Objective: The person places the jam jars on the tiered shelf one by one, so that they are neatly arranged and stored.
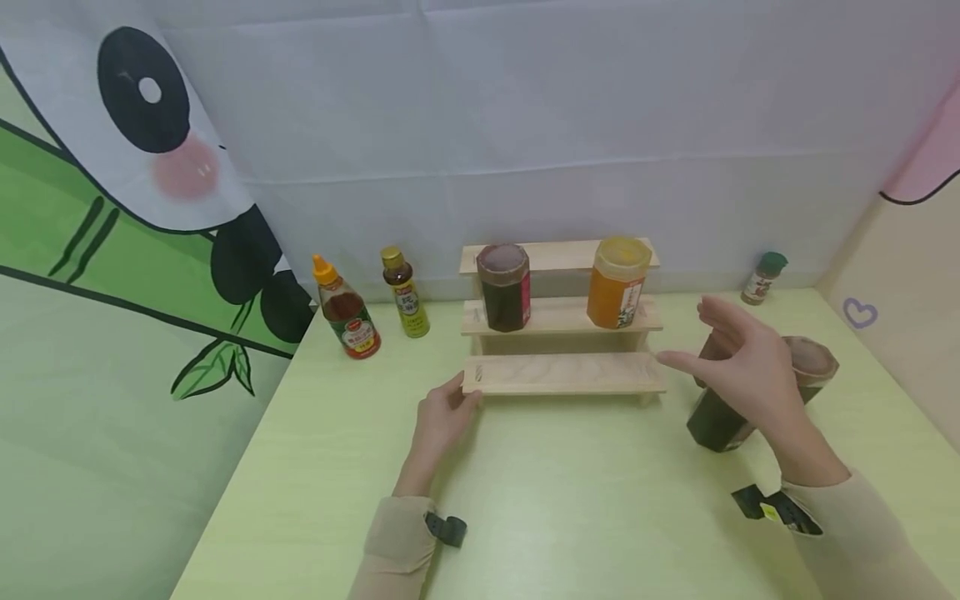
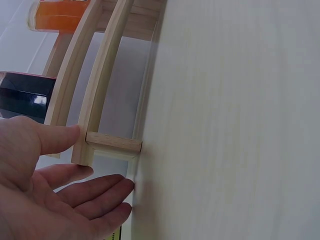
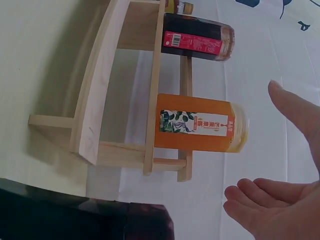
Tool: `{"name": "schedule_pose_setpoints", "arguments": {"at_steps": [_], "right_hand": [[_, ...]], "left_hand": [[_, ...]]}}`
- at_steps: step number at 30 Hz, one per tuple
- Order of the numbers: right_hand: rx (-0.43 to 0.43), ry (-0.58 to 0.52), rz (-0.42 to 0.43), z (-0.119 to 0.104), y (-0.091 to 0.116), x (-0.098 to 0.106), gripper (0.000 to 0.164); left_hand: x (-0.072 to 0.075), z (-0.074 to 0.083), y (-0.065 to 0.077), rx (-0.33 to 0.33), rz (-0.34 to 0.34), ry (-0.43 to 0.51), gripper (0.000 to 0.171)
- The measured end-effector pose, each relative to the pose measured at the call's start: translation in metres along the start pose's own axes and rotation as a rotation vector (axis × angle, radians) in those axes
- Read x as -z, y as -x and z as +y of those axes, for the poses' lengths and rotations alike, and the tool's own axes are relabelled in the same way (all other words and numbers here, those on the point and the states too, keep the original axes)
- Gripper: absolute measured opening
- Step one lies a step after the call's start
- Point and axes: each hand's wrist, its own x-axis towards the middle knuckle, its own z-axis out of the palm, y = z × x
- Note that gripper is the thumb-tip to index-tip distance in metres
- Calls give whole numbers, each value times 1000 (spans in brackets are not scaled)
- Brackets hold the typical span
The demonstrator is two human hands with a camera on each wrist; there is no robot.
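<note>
My left hand point(image 1: 444, 417) pinches the left end of a three-step wooden rack point(image 1: 562, 375) at its lowest plank. In the left wrist view the thumb point(image 2: 60, 139) lies on the plank end, with the index finger below it; the other fingers are loosely bent. Thumb and fingers spread apart, my right hand point(image 1: 750, 367) holds nothing. It hovers by a dark jar point(image 1: 720, 417) right of the rack, partly hiding it; a brownish lidded shape shows behind the hand. On the middle step stand another dark jar point(image 1: 506, 292) with a red label and an orange jar point(image 1: 615, 292).
Left of the rack stand a red sauce bottle point(image 1: 352, 321) with an orange cap and a slim yellow-labelled bottle point(image 1: 408, 300). A small green-capped spice jar point(image 1: 761, 279) is at the back right. A printed cloth point(image 1: 525, 108) hangs behind the pale table point(image 1: 562, 500).
</note>
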Motion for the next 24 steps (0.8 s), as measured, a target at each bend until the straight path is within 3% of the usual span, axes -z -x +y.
{"name": "schedule_pose_setpoints", "arguments": {"at_steps": [4, 6, 11, 17, 24], "right_hand": [[10, 38, 6, 10, 9, 7, 92], [41, 27, 9, 14, 12, 8, 82], [110, -87, 19, 28, 17, 10, 65], [115, -121, 36, 42, 20, 15, 74], [72, -64, 52, 53, 28, 20, 73]], "left_hand": [[-1, 0, 0, -12, -2, -1, 56], [-1, 0, 0, -13, 1, -5, 56], [0, 1, 0, -15, 11, -14, 56], [1, 1, 1, -7, 4, 2, 55], [-1, 2, 1, -5, -3, 4, 55]]}}
